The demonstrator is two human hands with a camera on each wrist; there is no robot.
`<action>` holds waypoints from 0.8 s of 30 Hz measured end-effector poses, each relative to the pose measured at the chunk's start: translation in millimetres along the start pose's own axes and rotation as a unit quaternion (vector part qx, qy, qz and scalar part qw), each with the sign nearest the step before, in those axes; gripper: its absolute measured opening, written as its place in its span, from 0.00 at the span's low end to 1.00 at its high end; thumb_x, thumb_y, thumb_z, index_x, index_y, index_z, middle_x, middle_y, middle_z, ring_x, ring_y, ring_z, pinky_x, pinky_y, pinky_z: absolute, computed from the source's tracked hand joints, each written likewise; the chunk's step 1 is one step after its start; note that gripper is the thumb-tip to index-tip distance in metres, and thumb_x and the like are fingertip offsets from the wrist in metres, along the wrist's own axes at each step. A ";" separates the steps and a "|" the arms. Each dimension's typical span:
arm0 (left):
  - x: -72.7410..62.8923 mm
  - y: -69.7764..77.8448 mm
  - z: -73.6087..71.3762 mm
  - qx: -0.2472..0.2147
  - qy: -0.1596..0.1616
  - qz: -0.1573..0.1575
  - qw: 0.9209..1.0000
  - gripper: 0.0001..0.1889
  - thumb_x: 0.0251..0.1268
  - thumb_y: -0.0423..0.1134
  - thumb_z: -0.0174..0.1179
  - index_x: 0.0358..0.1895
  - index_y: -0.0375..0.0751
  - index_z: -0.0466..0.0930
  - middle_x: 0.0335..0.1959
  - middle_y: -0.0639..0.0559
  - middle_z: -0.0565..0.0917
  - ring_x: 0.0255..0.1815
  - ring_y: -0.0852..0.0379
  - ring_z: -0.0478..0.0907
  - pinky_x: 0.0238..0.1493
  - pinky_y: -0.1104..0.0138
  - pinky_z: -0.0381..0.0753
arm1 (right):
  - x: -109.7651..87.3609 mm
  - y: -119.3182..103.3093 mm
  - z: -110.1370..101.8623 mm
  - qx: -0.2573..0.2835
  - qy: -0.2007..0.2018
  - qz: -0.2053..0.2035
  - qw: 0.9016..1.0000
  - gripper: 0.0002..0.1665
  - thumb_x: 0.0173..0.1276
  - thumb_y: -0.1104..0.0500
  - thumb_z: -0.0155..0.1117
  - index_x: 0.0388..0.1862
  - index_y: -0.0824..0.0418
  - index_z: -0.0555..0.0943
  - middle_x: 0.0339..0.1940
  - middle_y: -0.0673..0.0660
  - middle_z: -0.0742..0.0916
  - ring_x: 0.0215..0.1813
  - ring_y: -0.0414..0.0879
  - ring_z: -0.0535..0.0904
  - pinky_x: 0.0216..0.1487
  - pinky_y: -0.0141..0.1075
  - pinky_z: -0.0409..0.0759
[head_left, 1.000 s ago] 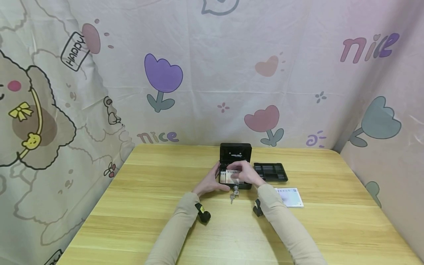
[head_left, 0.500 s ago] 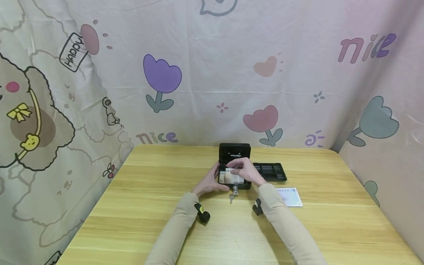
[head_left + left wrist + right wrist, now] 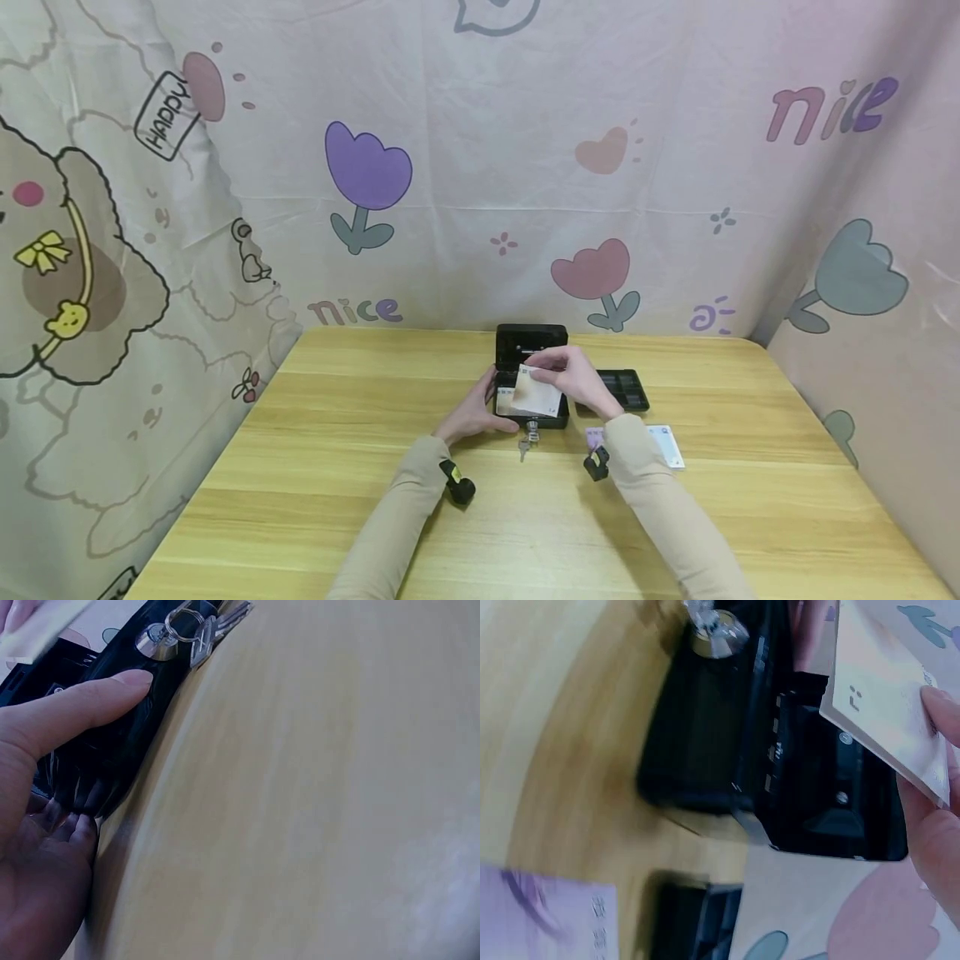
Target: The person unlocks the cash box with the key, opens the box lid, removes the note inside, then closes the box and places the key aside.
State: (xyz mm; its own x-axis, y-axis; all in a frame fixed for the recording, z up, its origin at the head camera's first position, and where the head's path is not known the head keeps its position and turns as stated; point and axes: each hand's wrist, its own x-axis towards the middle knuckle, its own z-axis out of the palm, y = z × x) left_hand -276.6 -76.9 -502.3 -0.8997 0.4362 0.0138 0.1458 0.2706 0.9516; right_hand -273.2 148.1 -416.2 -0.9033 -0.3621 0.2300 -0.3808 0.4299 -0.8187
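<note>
An open black cash box (image 3: 531, 337) stands on the table with its lid raised at the back. My left hand (image 3: 471, 412) grips its left front corner, the thumb (image 3: 112, 697) along the front and the other fingers at the side. My right hand (image 3: 573, 377) pinches a thin stack of pale banknotes (image 3: 536, 395), tilted, above the box. The thumb and fingers hold one end of the stack (image 3: 885, 697) in the right wrist view. More banknotes (image 3: 503, 402) show inside the box, partly covered by the held stack. Keys (image 3: 214, 634) hang on a ring at the front lock.
A black compartment tray (image 3: 633, 392) lies right of the box, partly behind my right hand. Nearer the front are a purple banknote (image 3: 594, 437) and a pale bluish one (image 3: 667, 446), partly hidden by my sleeve. A patterned cloth (image 3: 465, 183) hangs behind the table.
My right hand has risen out of the box and shifted right, lifting the pinched stack of banknotes. My left hand has stayed on the box corner.
</note>
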 end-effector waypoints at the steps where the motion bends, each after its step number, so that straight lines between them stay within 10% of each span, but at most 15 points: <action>1: 0.3 -0.4 0.0 -0.001 0.000 0.001 1.000 0.66 0.45 0.32 0.79 0.81 0.34 0.35 0.84 0.35 0.42 0.84 0.38 0.45 0.84 0.50 0.48 | -1.8 -0.2 -2.3 0.000 0.001 0.002 1.000 0.12 0.67 0.63 0.69 0.49 0.62 0.88 0.48 0.62 0.91 0.47 0.48 0.87 0.44 0.31 0.83; 24: -1.4 3.3 -0.6 0.001 0.001 -0.012 1.000 0.66 0.45 0.32 0.78 0.81 0.33 0.34 0.84 0.36 0.40 0.84 0.37 0.45 0.84 0.51 0.49 | -79.0 48.0 -86.6 0.000 -0.031 0.038 0.999 0.13 0.66 0.63 0.69 0.48 0.69 0.86 0.44 0.64 0.91 0.40 0.32 0.84 0.40 0.27 0.83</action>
State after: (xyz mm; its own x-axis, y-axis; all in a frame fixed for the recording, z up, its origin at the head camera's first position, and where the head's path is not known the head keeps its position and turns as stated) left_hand -275.1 -77.2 -499.0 -0.9036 0.4283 -0.0089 0.1249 0.2835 0.9508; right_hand -237.2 269.0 -428.1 -0.9153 -0.3795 0.1349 -0.3126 0.4582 -0.8321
